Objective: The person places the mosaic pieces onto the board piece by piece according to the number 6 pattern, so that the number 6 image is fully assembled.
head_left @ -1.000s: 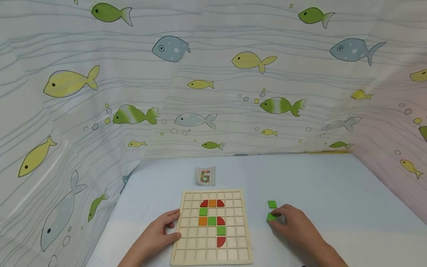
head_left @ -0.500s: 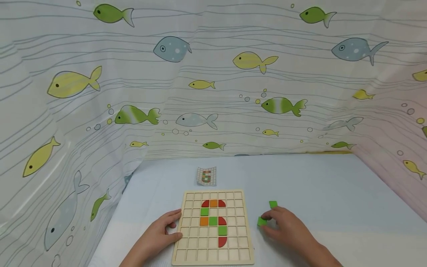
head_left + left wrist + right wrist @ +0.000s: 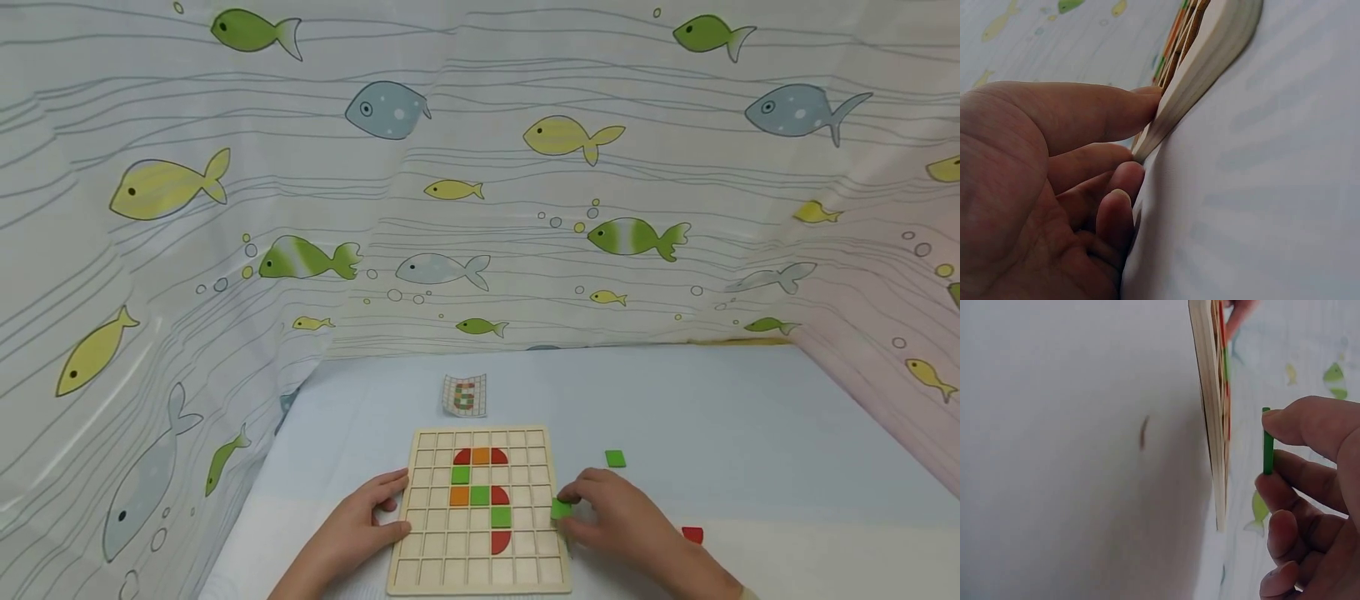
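Observation:
The wooden grid board [image 3: 442, 575] lies on the table, with red, orange and green tiles set in several cells. My left hand [image 3: 363, 517] rests at its left edge, thumb and fingertips touching the rim, as the left wrist view also shows [image 3: 1054, 175]. My right hand [image 3: 622, 521] pinches a green square tile [image 3: 560, 508] between thumb and fingers, over the board's right edge. In the right wrist view that green tile [image 3: 1268, 440] is seen edge-on, held off the board's face, while the other fingers curl loosely.
Another green square tile [image 3: 615, 458] lies right of the board. A red rounded tile [image 3: 693, 534] shows beside my right wrist, partly covered. Behind the board lies a small pattern card [image 3: 464, 396]. A fish-printed sheet [image 3: 495, 233] surrounds the table's back and sides.
My right hand has picked up the green tile and carried it left to the board's edge. The red tile has come into sight behind it. My left hand stays at the board.

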The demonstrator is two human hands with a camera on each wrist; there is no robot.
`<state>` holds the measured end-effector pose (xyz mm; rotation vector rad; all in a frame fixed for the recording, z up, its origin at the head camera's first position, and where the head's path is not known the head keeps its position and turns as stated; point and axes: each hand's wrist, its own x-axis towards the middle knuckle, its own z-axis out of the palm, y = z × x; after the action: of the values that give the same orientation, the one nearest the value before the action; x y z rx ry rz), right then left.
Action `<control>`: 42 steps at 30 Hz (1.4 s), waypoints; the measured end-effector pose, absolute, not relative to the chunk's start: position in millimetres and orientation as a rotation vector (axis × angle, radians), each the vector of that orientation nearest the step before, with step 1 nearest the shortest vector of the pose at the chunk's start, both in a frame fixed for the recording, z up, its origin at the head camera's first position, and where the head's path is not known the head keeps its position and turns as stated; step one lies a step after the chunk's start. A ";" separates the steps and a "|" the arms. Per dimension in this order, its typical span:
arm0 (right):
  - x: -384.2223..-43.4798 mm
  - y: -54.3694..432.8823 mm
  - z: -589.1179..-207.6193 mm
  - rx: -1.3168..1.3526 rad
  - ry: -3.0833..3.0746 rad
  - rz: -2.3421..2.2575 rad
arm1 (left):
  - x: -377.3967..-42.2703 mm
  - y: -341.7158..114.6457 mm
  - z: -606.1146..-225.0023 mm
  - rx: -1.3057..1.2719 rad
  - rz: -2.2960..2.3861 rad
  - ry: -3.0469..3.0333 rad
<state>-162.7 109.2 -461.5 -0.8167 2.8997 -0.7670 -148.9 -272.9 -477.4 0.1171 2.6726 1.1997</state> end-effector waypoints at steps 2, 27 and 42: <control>-162.3 103.3 -460.4 -0.845 2.875 -0.769 | -148.6 -272.7 -477.2 0.112 1.198 2.672; -154.7 42.1 -464.5 -1.209 2.824 -0.751 | -148.4 -271.3 -475.9 0.075 1.201 2.670; -155.1 15.7 -461.6 -1.226 2.760 -0.633 | -148.9 -273.3 -476.2 0.115 1.220 2.650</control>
<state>-155.1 15.7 -461.6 -1.2264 2.7604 -0.6331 -148.9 -273.3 -476.2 0.1147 2.6501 1.2203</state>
